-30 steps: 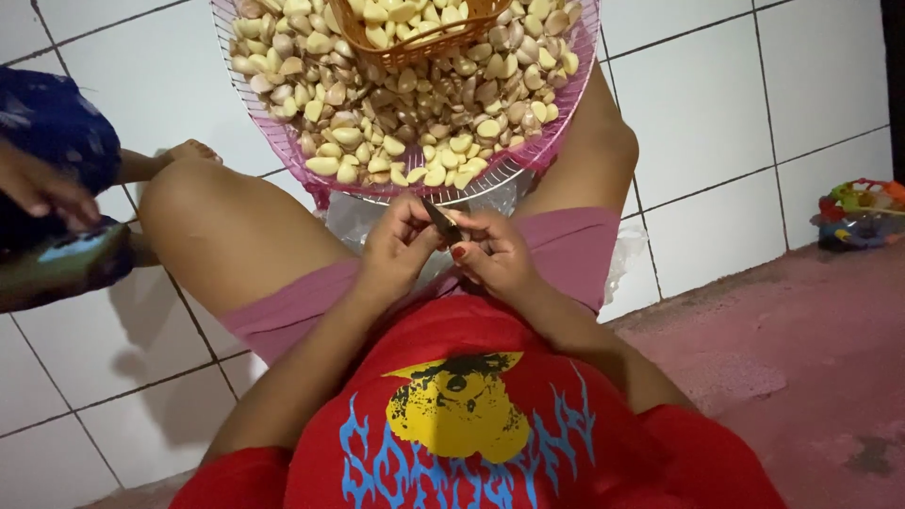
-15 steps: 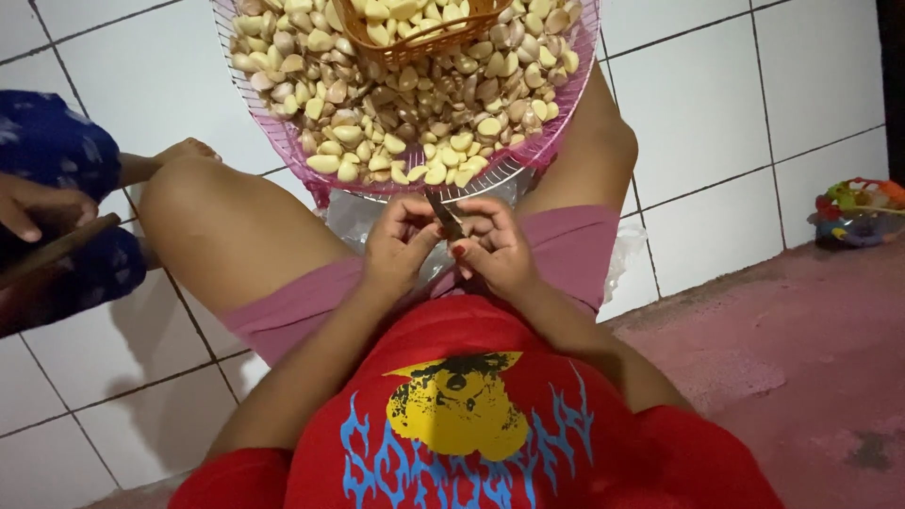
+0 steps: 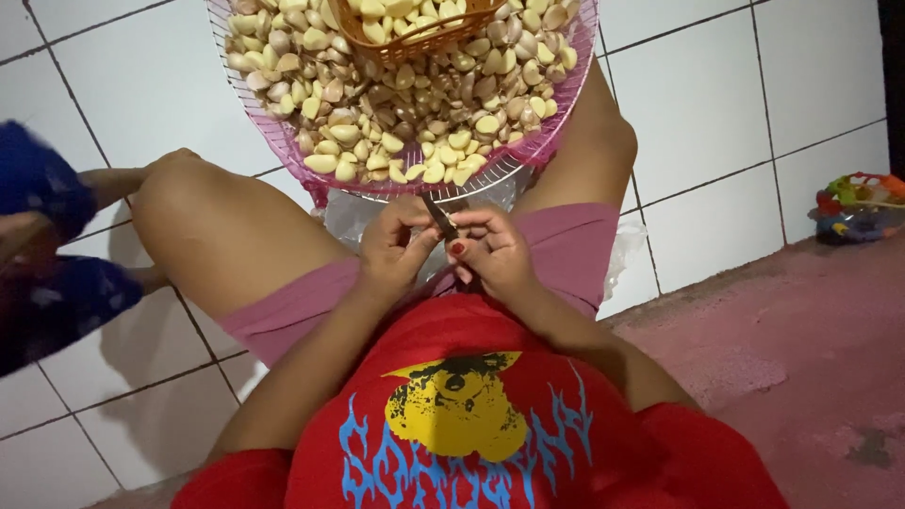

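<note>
I sit on the floor with my knees apart, both hands together over my lap. My right hand (image 3: 500, 253) is closed on a small dark-bladed knife (image 3: 439, 215) whose blade points up towards the basket. My left hand (image 3: 394, 247) is closed right against the blade, pinching something small that its fingers hide. Just beyond my hands stands a pink mesh basket (image 3: 311, 174) heaped with garlic cloves (image 3: 415, 104), some with skin on. On the heap rests a smaller orange basket (image 3: 419, 38) of pale peeled cloves.
At the left edge sits another person in blue patterned clothing (image 3: 42, 236), one hand blurred. A clear plastic bag (image 3: 351, 215) lies under the pink basket. A colourful object (image 3: 853, 207) sits far right where white floor tiles (image 3: 716, 113) meet reddish concrete (image 3: 811, 358).
My hands stay together on the knife with only small finger movements. The other person's hand at the left has shifted down and blurred.
</note>
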